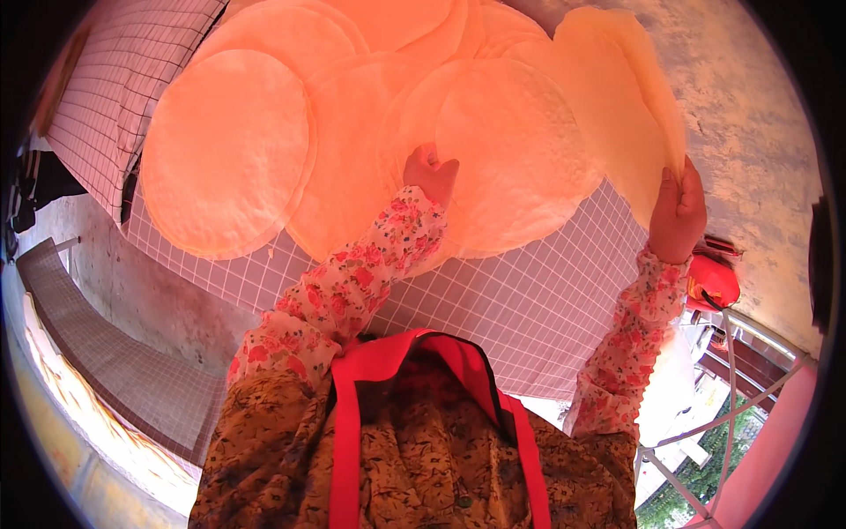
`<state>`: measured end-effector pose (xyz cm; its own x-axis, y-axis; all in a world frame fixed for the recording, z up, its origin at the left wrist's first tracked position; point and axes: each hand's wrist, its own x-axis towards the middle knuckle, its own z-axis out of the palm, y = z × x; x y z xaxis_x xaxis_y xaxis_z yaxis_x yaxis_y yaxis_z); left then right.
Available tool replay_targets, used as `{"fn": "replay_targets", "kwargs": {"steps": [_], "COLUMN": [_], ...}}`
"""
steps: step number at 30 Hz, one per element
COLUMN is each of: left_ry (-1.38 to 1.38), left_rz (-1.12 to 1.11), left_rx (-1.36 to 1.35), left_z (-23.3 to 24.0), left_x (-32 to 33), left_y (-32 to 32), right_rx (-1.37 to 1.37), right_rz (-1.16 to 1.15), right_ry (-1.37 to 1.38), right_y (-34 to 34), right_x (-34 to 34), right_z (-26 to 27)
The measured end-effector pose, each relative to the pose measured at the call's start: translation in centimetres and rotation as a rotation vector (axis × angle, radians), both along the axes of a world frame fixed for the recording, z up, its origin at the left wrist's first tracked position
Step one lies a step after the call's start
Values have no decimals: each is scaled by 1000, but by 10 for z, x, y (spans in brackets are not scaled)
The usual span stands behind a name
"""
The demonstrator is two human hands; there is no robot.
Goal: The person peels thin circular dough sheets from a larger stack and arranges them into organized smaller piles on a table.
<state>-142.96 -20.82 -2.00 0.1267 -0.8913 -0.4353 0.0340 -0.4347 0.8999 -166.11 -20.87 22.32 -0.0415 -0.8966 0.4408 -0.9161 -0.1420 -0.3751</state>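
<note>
Several thin round sheets, looking like flatbread or wrappers, lie overlapping on a checked cloth. My right hand (679,211) pinches the near edge of a thin sheet (618,106), which hangs folded and lifted at the right. My left hand (433,173) is curled, its fingers on or just above the edge of a pale round sheet (512,152) in the middle; whether it grips that sheet cannot be told. Farther left lies another stack of round sheets (228,152). Floral sleeves cover both forearms.
The checked cloth (502,304) covers the surface before me. A second checked cloth (132,79) stands at the upper left, another checked surface (145,370) at the lower left. By the mottled wall (747,132) at right are a red bag (714,283) and metal bars (727,410).
</note>
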Motion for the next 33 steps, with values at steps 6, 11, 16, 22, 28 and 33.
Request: {"fn": "replay_targets", "kwargs": {"steps": [6, 11, 16, 22, 28, 33], "left_ry": [120, 355, 604, -120, -300, -124], "left_rz": [-139, -477, -417, 102, 40, -42], "left_rx": [103, 398, 325, -277, -167, -14], "left_z": [-5, 10, 21, -7, -18, -9], "left_x": [-8, -6, -27, 18, 68, 72], "left_y": [-7, -4, 5, 10, -4, -11], "right_rx": [153, 210, 347, 121, -18, 188], "right_rz": [127, 175, 95, -200, 62, 193], "right_ry": [164, 40, -228, -135, 87, 52], "right_y": [33, 63, 59, -6, 13, 45], "right_x": [57, 96, 66, -65, 32, 105], "right_z": [-153, -197, -195, -21, 5, -151]}}
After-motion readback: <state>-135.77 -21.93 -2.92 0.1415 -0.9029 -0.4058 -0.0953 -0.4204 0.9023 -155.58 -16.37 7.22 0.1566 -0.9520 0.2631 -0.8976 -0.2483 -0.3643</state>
